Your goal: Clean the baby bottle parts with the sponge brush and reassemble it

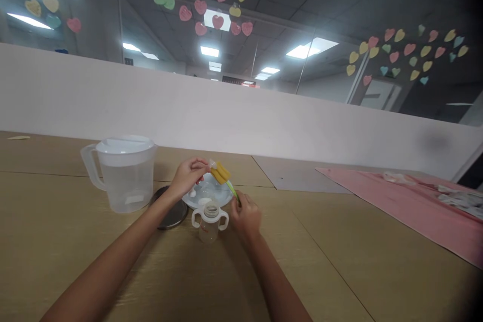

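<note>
**Right hand** [246,216]: fingers [239,201] closed together on the slim green stem of a bottle brush [219,173]. **Left hand** [185,177]: fingers [198,164] curled and close together, their tips just beside the brush head; contact cannot be told from this view.

**Bottle brush:** held tilted in the air between the hands, above a shallow white dish [226,193]. Yellow sponge head with a small pale tip [212,163]. Likely very light; the sponge should be soft and compressible, the stem thin and somewhat springy, and perhaps slippery if wet. Best grip: the green stem, low down, leaving the sponge free.

**Nearby items:** clear baby bottle [209,226] with two white handles, upright just in front of the dish and below the right hand. Dark round metal lid [174,214] lying flat, partly under the left forearm's line of view. Clear plastic pitcher [126,183] with white lid, holding water, to the left.

**Surroundings:** light wood-grain table [56,241] bearing all of the above; pink sheet [407,206] lying at right, with pale items on it. Beyond: white partition [226,115], and paper hearts [218,21] on glass.
</note>
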Demonstrator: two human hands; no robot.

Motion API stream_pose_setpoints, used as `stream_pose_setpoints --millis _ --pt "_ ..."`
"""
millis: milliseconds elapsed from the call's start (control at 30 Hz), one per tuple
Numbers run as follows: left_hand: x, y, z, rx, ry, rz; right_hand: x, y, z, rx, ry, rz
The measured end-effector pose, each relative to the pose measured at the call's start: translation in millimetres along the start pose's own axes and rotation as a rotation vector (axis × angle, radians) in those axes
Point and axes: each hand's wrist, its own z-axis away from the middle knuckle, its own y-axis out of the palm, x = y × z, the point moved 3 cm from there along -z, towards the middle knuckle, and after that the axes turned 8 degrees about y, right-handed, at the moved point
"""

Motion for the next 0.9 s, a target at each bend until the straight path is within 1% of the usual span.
stream_pose_setpoints --millis 133,267,333,400,467,533,633,700,767,800,833,900 --pt "6.2 4.6 2.4 0.072 0.014 -0.132 0.0 0.6 0.4 -0.002 -0.008 -0.007" --pt "11.7 8.8 4.4 0.186 -0.039 -0.162 -0.3 -0.4 0.2 0.003 -0.03 -0.034" --pt "12.0 9.2 4.6 0.213 -0.047 -0.17 -0.7 -1.6 0.0 0.003 -0.046 -0.047" --pt "10.7 7.9 4.1 0.18 -0.02 -0.199 -1.3 -2.8 -0.1 -0.005 -0.051 -0.058" --pt "7.2 4.8 3.2 0.084 0.048 -0.283 -1.7 -3.6 0.1 -0.021 -0.054 -0.066" --pt "0.9 0.4 2.5 -0.016 0.141 -0.425 -1.2 -3.6 0.9 -0.032 -0.072 -0.073" --pt "-12.2 -9.8 0.6 -0.09 0.24 -0.634 0.1 -3.5 2.0 -0.035 -0.111 -0.096" --pt "-20.3 -22.5 -2.7 -0.118 0.25 -0.717 0.5 -4.3 2.0 -0.039 -0.12 -0.129" --pt "-24.7 -38.9 -7.5 -0.114 0.238 -0.784 0.5 -6.0 1.2 -0.056 -0.12 -0.161" --pt "-24.1 -47.5 -10.1 -0.09 0.217 -0.829 0.3 -6.9 0.7 -0.07 -0.12 -0.172" --pt "-20.9 -55.6 -12.4 -0.038 0.172 -0.89 0.3 -7.7 0.2 -0.084 -0.122 -0.179" --pt "-6.8 -69.3 -14.0 0.124 0.011 -1.03 0.1 -8.5 -0.3 -0.097 -0.122 -0.185"
